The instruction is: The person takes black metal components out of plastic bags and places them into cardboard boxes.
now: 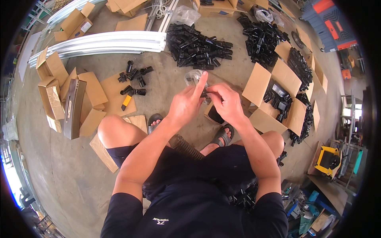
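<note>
Both of my hands meet in front of my knees around a small black part (204, 94), mostly hidden by the fingers. My left hand (184, 106) is closed at the part, its index finger raised straight. With thumb and fingertips, my right hand (225, 101) pinches the part from the other side. Just beyond the fingers lies a clear plastic bag (193, 76). A dark ribbed coil (187, 147) shows between my thighs, below the hands.
Heaps of black fittings (194, 47) lie ahead. An open carton (295, 115) at right holds more. On the left are a few black fittings (131, 73), a yellow-and-black tool (127, 102), opened cartons (93, 89) and long white metal profiles (99, 43). A blue-grey case (329, 23) stands far right.
</note>
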`<state>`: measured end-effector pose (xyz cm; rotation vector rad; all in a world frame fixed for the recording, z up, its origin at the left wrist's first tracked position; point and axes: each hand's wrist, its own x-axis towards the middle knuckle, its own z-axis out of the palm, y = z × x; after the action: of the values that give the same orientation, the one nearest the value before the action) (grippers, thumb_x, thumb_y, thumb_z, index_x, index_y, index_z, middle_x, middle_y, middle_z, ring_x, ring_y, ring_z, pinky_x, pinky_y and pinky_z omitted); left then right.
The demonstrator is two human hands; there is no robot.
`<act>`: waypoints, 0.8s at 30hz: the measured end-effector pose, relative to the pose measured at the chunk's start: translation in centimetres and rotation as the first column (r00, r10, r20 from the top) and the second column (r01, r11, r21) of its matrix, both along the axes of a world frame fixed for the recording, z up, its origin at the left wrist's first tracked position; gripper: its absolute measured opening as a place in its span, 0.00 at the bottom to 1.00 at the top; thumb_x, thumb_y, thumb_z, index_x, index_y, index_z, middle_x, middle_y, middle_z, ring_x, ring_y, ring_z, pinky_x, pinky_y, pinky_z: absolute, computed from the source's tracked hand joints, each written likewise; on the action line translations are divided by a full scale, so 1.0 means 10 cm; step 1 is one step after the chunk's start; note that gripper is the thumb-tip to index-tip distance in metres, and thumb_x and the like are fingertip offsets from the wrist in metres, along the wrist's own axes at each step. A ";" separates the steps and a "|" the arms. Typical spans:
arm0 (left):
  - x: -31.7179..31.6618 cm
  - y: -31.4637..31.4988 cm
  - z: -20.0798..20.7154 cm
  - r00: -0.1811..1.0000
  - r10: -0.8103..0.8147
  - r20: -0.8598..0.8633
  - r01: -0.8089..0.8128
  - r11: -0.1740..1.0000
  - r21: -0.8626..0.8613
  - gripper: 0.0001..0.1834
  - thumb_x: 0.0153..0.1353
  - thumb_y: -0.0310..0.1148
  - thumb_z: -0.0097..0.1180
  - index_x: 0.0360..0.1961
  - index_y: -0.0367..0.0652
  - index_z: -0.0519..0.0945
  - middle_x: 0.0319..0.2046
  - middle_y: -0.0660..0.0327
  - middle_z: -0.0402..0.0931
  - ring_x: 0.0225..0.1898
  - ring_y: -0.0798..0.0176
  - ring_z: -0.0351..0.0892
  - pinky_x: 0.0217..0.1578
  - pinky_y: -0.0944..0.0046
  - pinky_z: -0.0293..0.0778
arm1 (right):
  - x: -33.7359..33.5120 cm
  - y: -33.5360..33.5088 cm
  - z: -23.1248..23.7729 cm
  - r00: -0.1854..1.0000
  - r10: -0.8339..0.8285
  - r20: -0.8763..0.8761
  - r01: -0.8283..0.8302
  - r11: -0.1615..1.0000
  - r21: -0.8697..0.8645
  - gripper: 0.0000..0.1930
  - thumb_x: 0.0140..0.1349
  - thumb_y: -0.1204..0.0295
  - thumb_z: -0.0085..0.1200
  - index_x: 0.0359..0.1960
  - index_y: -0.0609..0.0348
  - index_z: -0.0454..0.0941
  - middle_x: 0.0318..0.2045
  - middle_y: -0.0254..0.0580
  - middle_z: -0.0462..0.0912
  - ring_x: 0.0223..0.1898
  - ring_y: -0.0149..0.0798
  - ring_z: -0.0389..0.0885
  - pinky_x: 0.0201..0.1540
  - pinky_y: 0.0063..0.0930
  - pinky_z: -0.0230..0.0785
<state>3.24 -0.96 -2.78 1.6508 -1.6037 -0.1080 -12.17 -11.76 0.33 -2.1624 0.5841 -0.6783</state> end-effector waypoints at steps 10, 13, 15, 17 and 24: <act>-0.06 -0.03 -0.03 0.998 0.030 0.052 -0.035 0.995 0.097 0.53 0.52 0.21 0.64 0.79 0.43 0.53 0.27 0.55 0.79 0.28 0.51 0.80 0.28 0.53 0.78 | 0.07 0.06 -0.24 0.986 0.030 -0.165 -0.083 0.943 -0.323 0.12 0.53 0.82 0.60 0.41 0.62 0.81 0.38 0.44 0.81 0.44 0.50 0.81 0.44 0.41 0.78; -0.04 -0.02 -0.12 0.998 0.037 0.048 -0.043 0.992 0.121 0.51 0.53 0.22 0.64 0.79 0.43 0.54 0.27 0.54 0.80 0.28 0.50 0.81 0.28 0.52 0.79 | 0.11 0.07 -0.27 0.984 0.014 -0.177 -0.062 0.960 -0.273 0.11 0.56 0.83 0.59 0.41 0.61 0.82 0.36 0.46 0.81 0.41 0.53 0.81 0.43 0.43 0.76; -0.04 -0.02 -0.13 0.998 0.048 0.031 -0.051 0.990 0.129 0.51 0.54 0.23 0.65 0.78 0.44 0.55 0.27 0.53 0.81 0.29 0.47 0.82 0.29 0.50 0.79 | 0.12 0.07 -0.28 0.989 0.007 -0.150 -0.040 0.975 -0.221 0.09 0.58 0.82 0.58 0.41 0.61 0.82 0.35 0.48 0.81 0.40 0.54 0.82 0.42 0.45 0.76; -0.02 0.00 -0.10 0.995 0.096 -0.010 -0.092 0.972 0.217 0.49 0.53 0.24 0.69 0.75 0.44 0.59 0.32 0.52 0.84 0.33 0.46 0.85 0.33 0.52 0.81 | 0.13 0.06 -0.28 0.993 -0.004 -0.114 -0.015 0.987 -0.163 0.09 0.59 0.80 0.59 0.42 0.62 0.83 0.35 0.49 0.80 0.40 0.54 0.82 0.42 0.45 0.77; 0.02 -0.10 -0.07 0.847 0.272 -0.457 -0.148 0.946 0.289 0.16 0.57 0.25 0.72 0.46 0.36 0.82 0.37 0.55 0.88 0.35 0.62 0.87 0.39 0.64 0.80 | -0.16 -0.78 -0.55 0.898 -0.366 -0.243 0.341 0.930 -0.139 0.08 0.65 0.71 0.58 0.40 0.61 0.86 0.38 0.55 0.85 0.41 0.59 0.85 0.45 0.45 0.78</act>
<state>3.44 -1.92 -3.45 1.7930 -1.0412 -0.5866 -13.80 -19.53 -5.14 -2.2749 1.1311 -0.6160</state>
